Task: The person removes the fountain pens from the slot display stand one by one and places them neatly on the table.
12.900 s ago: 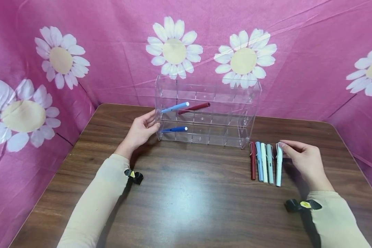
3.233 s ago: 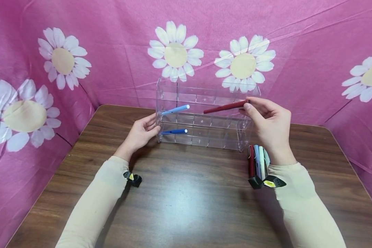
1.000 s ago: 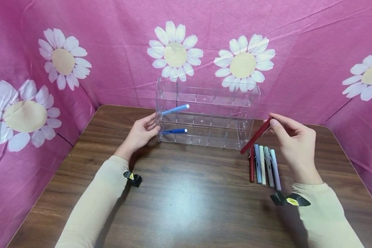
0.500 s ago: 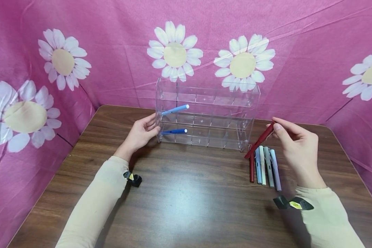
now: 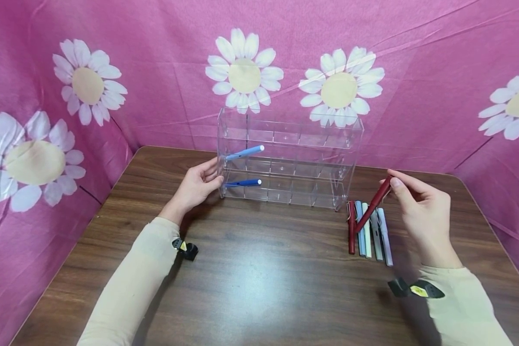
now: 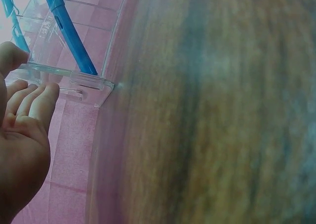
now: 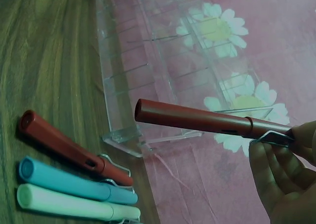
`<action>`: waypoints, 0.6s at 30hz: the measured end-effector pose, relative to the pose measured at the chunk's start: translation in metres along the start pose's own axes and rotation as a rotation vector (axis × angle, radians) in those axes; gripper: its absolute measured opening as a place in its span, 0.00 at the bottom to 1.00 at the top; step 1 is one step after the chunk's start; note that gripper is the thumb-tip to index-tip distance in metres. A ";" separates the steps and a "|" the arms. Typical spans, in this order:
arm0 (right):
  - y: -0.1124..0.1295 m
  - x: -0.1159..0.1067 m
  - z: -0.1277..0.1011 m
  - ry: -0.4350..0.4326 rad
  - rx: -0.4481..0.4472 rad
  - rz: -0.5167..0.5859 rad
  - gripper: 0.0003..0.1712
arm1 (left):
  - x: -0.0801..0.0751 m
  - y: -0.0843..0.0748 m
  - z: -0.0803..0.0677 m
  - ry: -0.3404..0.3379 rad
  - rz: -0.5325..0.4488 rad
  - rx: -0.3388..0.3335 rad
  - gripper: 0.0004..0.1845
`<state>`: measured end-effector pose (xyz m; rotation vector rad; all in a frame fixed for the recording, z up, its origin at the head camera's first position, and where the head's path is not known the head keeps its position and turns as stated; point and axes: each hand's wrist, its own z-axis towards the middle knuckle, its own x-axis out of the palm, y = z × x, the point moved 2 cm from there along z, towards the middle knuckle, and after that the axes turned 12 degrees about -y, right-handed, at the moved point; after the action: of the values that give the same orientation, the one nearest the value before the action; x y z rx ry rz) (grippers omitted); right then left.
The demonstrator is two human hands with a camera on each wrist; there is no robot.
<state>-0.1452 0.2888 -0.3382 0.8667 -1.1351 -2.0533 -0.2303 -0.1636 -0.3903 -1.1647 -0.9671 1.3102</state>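
My right hand (image 5: 428,211) pinches a dark red pen (image 5: 375,203) by its clip end, between thumb and fingers. The pen slants down to the left and overlaps the row of pens in the head view. That row holds another dark red pen (image 5: 352,235), a blue pen (image 5: 361,240), a pale green pen (image 7: 74,204), a grey-green pen (image 5: 376,238) and a lavender pen (image 5: 386,242). My left hand (image 5: 194,186) grips the left side of a clear acrylic rack (image 5: 290,168), thumb in front, the other fingers behind.
In the rack's leftmost column, a light blue pen (image 5: 246,152) lies in the middle tier and a dark blue pen (image 5: 244,183) in the bottom one. The rack stands on a wooden table (image 5: 242,288) before a pink flowered cloth (image 5: 168,72).
The dark red pen was in the rack's middle tier; my right hand has taken it out and brought it rightward over the row. My left hand has stayed at the rack.
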 end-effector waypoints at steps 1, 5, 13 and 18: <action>-0.001 -0.001 0.000 -0.001 0.008 -0.004 0.16 | 0.000 0.000 0.000 0.000 0.001 0.000 0.31; -0.006 -0.004 0.001 0.003 0.037 -0.017 0.17 | 0.001 0.000 0.000 0.005 -0.002 -0.001 0.31; -0.015 -0.010 0.001 0.056 0.038 -0.073 0.19 | -0.001 0.006 0.001 0.005 -0.008 -0.002 0.32; -0.021 -0.015 0.004 0.075 0.037 -0.089 0.19 | -0.003 0.021 0.007 -0.001 -0.028 0.006 0.32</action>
<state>-0.1440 0.3116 -0.3517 1.0206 -1.1153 -2.0586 -0.2415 -0.1681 -0.4091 -1.1424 -0.9765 1.2908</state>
